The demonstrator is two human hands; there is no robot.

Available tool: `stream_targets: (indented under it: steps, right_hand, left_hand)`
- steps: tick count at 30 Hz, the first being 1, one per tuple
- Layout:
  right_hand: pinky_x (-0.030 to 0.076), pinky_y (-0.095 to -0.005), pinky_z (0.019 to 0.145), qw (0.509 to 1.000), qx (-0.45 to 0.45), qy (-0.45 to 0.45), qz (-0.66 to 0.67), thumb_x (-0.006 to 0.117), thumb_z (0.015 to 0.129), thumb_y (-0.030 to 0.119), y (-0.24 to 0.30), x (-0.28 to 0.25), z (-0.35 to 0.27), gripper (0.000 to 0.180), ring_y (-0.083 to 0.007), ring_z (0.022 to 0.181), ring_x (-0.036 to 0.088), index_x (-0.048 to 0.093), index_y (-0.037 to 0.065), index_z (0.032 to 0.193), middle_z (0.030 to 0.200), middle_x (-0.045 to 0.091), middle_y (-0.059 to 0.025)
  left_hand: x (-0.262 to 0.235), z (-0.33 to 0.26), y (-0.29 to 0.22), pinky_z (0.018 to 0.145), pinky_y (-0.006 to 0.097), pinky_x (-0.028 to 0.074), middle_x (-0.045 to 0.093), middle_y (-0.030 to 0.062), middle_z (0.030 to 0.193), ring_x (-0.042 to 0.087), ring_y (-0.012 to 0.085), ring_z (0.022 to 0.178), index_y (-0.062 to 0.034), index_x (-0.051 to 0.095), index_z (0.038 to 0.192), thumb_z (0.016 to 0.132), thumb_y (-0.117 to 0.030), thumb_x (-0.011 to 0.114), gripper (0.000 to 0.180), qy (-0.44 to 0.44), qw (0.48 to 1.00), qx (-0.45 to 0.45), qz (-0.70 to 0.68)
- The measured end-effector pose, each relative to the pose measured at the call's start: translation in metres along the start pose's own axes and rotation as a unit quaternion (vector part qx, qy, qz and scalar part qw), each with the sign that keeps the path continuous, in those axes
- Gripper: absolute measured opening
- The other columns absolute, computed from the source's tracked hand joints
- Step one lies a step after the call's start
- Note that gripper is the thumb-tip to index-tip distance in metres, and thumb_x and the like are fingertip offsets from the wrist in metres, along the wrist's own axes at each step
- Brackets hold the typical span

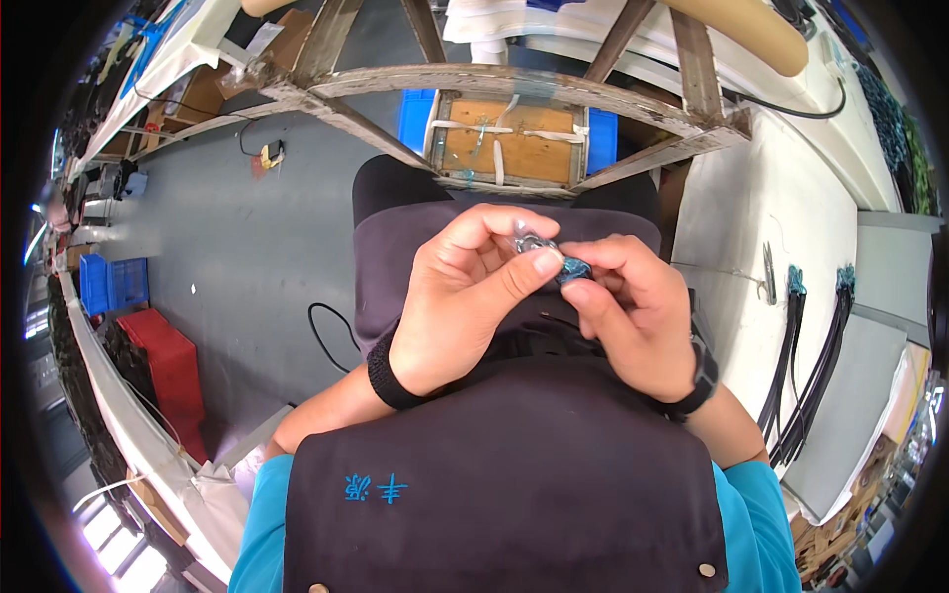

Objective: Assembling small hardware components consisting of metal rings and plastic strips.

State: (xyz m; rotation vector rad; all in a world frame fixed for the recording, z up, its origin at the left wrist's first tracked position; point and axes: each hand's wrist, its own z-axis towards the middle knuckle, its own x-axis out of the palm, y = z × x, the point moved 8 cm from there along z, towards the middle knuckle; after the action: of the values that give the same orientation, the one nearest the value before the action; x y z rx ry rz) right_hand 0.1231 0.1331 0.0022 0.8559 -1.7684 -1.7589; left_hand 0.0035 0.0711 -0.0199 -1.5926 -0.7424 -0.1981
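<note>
Above my lap, my left hand [450,301] pinches a small shiny, clear-looking looped piece [532,242] between thumb and fingers. Close against it, my right hand [638,306] is closed on a small bundle of blue cord [575,270] with its thumb and forefinger. The two pieces meet between my fingertips; whether they are joined cannot be made out. Below both hands lies the dark apron [504,455] that I wear.
A wood-and-metal frame [494,84] stands ahead, with a wooden board [509,143] and blue crates under it. On the white worktop [727,208] at right lie a slim metal hand tool [769,275] and blue-ended black cords [791,346]. A red box [163,366] stands left.
</note>
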Motion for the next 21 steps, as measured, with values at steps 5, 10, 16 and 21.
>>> stream_targets:
  steps: [5,10,16,21]
  right_hand:
    - [0.032,-0.0167,0.045,0.924,0.243,0.143,0.256,0.056,0.093,0.014,-0.018,0.01,-0.008,0.016,-0.0025,0.048,0.042,0.058,0.001,0.102,0.075,0.057,-0.0041]
    - [0.029,-0.0171,0.042,0.787,0.345,0.227,0.458,0.054,0.094,0.017,-0.025,0.031,-0.025,0.019,-0.003,0.047,0.038,0.056,0.0,0.103,0.071,0.053,-0.0029]
    - [0.037,-0.0182,0.048,0.95,0.185,0.11,0.227,0.054,0.094,0.013,-0.014,0.015,-0.023,0.019,-0.0039,0.053,0.046,0.054,0.0,0.108,0.077,0.058,-0.003]
    - [0.044,-0.0195,0.057,0.999,0.039,-0.006,0.007,0.058,0.091,0.008,0.014,-0.016,-0.028,0.02,-0.0026,0.065,0.053,0.057,0.0,0.11,0.087,0.061,-0.0023]
  left_hand:
    - [0.003,-0.003,-0.027,0.071,0.026,0.049,0.063,0.0067,0.088,0.06,0.0147,0.08,-0.0015,0.065,0.089,0.071,-0.001,0.077,0.021,0.139,0.924,0.164,0.317]
    - [0.012,-0.004,-0.035,0.07,0.031,0.049,0.066,0.011,0.084,0.063,0.0205,0.081,-0.0018,0.068,0.082,0.064,-0.013,0.082,0.026,0.21,0.914,0.192,0.291]
    - [-0.002,0.002,0.003,0.091,0.031,0.043,0.05,0.0073,0.127,0.049,0.0157,0.115,-0.0073,0.035,0.139,0.062,-0.011,0.085,0.091,0.203,0.979,-0.003,-0.002]
    - [0.017,-0.005,0.02,0.091,0.029,0.043,0.05,0.0078,0.126,0.051,0.0155,0.112,-0.0066,0.038,0.136,0.07,-0.001,0.078,0.077,0.237,0.968,-0.083,-0.004]
